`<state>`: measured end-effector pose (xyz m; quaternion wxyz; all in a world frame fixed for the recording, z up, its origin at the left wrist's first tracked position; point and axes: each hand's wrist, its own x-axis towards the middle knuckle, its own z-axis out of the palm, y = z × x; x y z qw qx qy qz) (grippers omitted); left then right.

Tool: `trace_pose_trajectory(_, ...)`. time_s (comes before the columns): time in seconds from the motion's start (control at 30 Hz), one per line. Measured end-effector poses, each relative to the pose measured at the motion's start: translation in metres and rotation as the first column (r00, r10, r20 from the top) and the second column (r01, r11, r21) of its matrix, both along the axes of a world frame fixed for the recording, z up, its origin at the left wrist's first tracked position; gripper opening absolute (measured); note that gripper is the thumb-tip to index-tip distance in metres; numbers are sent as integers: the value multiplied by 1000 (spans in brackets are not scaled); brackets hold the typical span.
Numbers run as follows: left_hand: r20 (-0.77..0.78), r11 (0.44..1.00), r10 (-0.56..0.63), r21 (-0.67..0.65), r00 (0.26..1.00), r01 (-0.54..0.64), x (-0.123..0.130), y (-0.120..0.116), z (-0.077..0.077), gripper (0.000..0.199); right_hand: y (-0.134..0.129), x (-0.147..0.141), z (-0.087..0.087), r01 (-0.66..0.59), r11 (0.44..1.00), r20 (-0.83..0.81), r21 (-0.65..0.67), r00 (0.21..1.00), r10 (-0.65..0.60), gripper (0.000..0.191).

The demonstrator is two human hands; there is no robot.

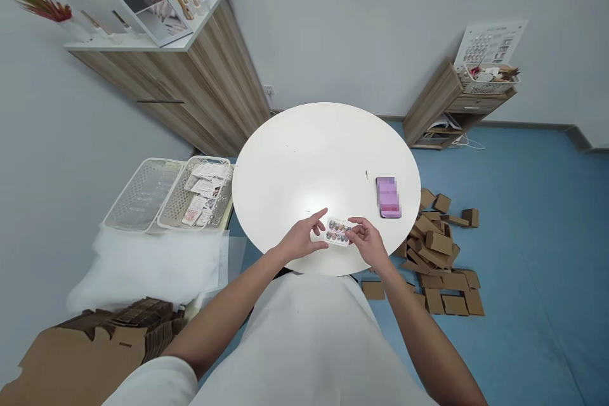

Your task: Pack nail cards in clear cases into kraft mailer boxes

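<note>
A small white card (338, 232) with two rows of colourful nail-shaped pieces is over the near part of the round white table (304, 158). My right hand (368, 241) grips the card's right edge between thumb and fingers. Just left of the card is my left hand (306, 235), its thumb and fingers spread apart, with nothing seen between them. On the table's right side lies a purple phone-like object (389, 197), partly pixelated. A tiny dark item (366, 174) rests to its left.
Left of the table stand an open white basket (164, 216) holding printed cards and another basket (124, 219) with clear plastic pieces. Brown cardboard boxes (438, 242) are heaped on the floor at right. A wooden cabinet (209, 70) stands at the back left.
</note>
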<state>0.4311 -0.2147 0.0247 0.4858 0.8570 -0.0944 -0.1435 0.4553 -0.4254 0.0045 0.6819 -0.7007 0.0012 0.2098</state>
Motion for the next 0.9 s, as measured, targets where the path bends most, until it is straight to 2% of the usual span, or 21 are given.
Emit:
trace_pose_trajectory(0.1, 36, 998, -47, 47, 998, 45, -2, 0, -1, 74, 3, -1, 0, -15, 1000, 5, -6, 1000, 15, 42)
trace_pose_trajectory(0.23, 52, 1000, 11, 18, 999, -12, -11, 1, -8, 68, 9, -5, -3, -40, 999, 1, -35, 999, 40, 43)
trace_pose_trajectory(0.37, 13, 995, 82, -57, 997, -81, -15, 10, -8, 65, 15, -7, -2, -72, 984, 46, -164, 996, 80, 54)
trace_pose_trajectory(0.53, -35, 981, 148, -119, 988, -151, -13, 31, -7, 64, 31, -8, 3, -200, 911, 139, -360, 954, 264, 67)
trace_pose_trajectory(0.7, -10, 988, 113, -103, 994, -113, -12, 63, -14, 63, 66, -11, -2, -231, 808, 182, -542, 906, 381, 63)
trace_pose_trajectory(0.8, -24, 988, 131, -81, 991, -132, -14, 89, -20, 68, 96, -10, -9, -226, 780, 175, -583, 903, 393, 61)
trace_pose_trajectory(0.9, -47, 975, 206, -76, 977, -209, -18, 118, -28, 68, 132, -7, -17, -232, 772, 154, -591, 908, 390, 61)
